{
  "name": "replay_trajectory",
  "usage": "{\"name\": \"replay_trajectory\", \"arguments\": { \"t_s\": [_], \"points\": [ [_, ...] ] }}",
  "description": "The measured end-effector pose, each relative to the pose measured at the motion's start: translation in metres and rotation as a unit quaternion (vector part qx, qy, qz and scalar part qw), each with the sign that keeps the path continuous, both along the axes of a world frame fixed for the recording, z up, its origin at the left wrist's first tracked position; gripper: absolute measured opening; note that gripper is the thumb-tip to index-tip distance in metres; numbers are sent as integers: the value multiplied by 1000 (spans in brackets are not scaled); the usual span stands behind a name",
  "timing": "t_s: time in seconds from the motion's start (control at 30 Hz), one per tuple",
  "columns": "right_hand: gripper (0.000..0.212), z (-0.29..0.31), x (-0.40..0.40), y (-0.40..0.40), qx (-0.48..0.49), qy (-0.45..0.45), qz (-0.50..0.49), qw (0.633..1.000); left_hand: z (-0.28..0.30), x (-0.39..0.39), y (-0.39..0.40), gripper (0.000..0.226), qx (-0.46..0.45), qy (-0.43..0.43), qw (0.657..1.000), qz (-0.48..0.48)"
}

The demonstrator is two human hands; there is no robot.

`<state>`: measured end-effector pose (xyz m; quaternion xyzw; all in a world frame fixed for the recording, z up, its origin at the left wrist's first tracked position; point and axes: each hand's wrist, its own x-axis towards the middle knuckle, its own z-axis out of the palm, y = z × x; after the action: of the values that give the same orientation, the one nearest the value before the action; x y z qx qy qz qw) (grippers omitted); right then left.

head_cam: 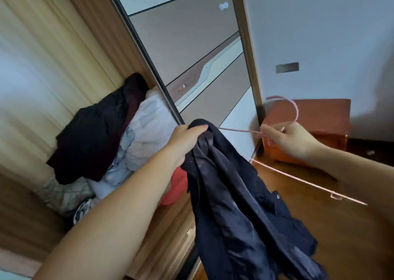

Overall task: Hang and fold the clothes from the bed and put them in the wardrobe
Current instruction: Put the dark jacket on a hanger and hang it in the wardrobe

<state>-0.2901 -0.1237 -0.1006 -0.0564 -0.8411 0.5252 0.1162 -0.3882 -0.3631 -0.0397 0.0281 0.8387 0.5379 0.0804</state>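
Wardrobe point(64, 70) fills 9 to 12 o'clock, wood-grain interior open, its sliding mirrored door point(191, 55) running from 12 down to centre. Wooden floor point(319, 226) at 4 o'clock. Pale wall point(330, 23) at 1–2 o'clock with a grey socket plate point(287, 67). Dark navy shirt point(245, 205) hangs from centre down to 5–6 o'clock, top bunched, one button visible. Inside the wardrobe at 9 o'clock, a heap of clothes point(110, 143): dark maroon piece on top, white and pale blue ones beside it, patterned and red ones lower. Reddish-brown box point(315, 119) on the floor at 3 o'clock against the wall. Left hand point(187, 139) at centre, fingers and thumb curled tight round the shirt's top. Right hand point(285, 140) at 3 o'clock, fingers pinched on the neck of a pink wire hanger point(298, 179); hook curves up above the hand, one arm runs left into the shirt's top, the other slants to 4 o'clock.
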Motion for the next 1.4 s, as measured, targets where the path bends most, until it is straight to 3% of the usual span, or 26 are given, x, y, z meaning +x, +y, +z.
{"name": "replay_trajectory", "arguments": {
  "t_s": [0.17,0.33,0.4,0.57,0.8,0.9,1.03,1.2,1.33,1.4],
  "points": [
    [56,-36,26,23,-184,1,-77,980,-7,-7,9,22,-41,-1,999,22],
    [58,-48,47,51,-241,-13,-35,970,-2,-9,15,28,-53,17,998,23],
    [60,-50,54,55,-214,-18,-22,976,4,-10,17,31,-63,35,997,34],
    [62,-54,61,47,-19,-22,-4,1000,15,-12,22,31,-88,91,991,43],
    [58,-46,53,34,73,-8,-90,993,33,4,27,49,-194,192,962,-28],
    [56,-32,48,13,69,6,-42,997,34,25,44,34,-232,247,938,-74],
    [58,-17,42,-22,86,9,31,996,35,49,67,44,-292,287,898,-162],
    [53,-7,41,-18,-35,-3,-26,999,24,56,50,52,-364,262,867,-217],
    [45,-7,41,-9,-142,-4,-69,987,12,56,42,46,-369,207,882,-210],
    [47,-12,43,-7,-161,-3,-70,984,11,60,47,43,-372,207,872,-244]
  ]
}}
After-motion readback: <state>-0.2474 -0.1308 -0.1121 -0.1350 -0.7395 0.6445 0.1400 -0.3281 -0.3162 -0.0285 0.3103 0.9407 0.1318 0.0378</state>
